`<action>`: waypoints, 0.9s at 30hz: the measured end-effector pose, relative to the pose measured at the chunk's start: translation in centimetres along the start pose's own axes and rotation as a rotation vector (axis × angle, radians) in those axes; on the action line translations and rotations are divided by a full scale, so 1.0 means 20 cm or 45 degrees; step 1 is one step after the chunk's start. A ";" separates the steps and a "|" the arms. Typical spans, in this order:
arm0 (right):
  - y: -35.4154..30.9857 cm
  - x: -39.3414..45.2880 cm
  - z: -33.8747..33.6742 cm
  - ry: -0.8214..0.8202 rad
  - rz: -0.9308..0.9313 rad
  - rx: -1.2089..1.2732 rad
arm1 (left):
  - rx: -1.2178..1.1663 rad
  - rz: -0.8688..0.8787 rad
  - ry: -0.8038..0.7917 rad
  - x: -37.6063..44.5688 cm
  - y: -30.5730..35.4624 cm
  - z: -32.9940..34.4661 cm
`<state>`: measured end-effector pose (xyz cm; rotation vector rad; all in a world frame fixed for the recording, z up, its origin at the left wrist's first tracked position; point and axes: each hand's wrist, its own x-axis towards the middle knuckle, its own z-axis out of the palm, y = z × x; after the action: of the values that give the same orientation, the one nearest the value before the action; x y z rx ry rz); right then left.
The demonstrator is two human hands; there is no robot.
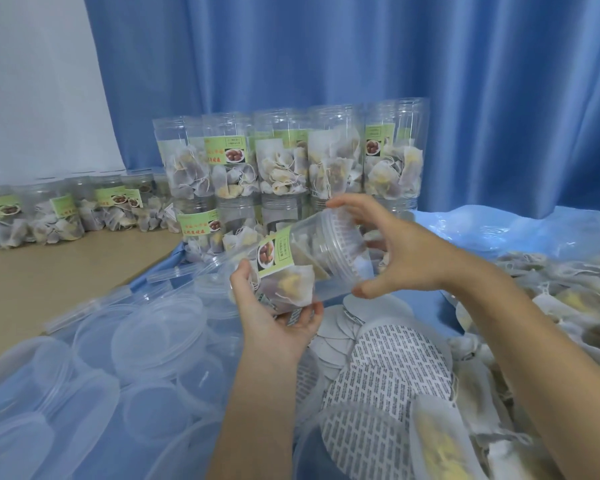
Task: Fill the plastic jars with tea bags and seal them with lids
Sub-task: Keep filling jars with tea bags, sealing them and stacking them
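Printed seal discs [388, 372] lie below; left hand [274, 317] grips jar [291, 268], right hand [402, 258] fingers clasp its lid [340, 244].

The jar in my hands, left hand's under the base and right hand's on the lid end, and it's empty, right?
Not empty. The head view shows the jar holding tea bags behind its green label. The rest stands: left hand grips the base, right hand grips the lid end.
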<state>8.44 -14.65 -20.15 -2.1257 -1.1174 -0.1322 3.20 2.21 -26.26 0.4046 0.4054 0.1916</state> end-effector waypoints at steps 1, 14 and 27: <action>-0.01 0.00 0.00 0.092 0.082 0.036 | 0.012 0.017 -0.015 0.00 -0.01 0.00; -0.05 -0.01 0.02 0.242 0.282 0.273 | -0.005 0.104 -0.130 -0.05 0.00 0.03; -0.11 0.02 0.06 0.351 0.110 0.270 | 0.063 0.086 -0.337 -0.07 0.02 0.05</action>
<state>6.85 -12.83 -19.63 -1.8959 -0.8384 -0.2475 2.30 1.88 -24.86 0.4860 0.1364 0.1913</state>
